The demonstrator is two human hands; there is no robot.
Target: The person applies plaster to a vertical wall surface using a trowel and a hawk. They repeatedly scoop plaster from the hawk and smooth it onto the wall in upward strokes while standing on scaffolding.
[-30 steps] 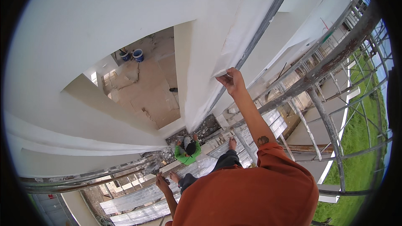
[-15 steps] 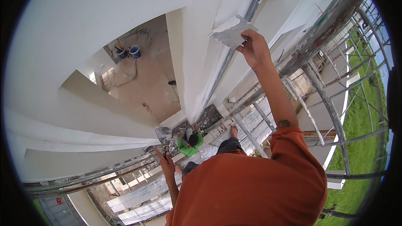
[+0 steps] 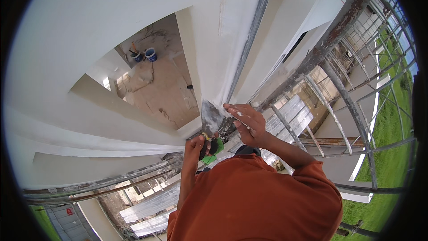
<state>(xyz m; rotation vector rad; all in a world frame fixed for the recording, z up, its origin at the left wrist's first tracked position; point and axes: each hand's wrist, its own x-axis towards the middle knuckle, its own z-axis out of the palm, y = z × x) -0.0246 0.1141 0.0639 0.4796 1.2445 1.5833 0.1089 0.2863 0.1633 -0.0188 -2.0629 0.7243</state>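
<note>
From my remote view, daylight falls on pale walls [image 3: 111, 22], an opening [image 3: 189, 53] showing a dusty brown floor [image 3: 167, 85], while metal scaffolding [image 3: 350, 18] curves past green grass [image 3: 388, 147] at right.

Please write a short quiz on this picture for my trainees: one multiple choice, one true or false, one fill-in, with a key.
1. Multiple choice: what does the left hand grip?
A) a brush
B) the handle of a wide, white-smeared blade
C) a hammer

2. True or false: the right hand shows higher in the picture than the left hand.

3. Fill in: through the opening in the white wall, ____ blue buckets can be seen.

Key: 1. B; 2. True; 3. two
</note>
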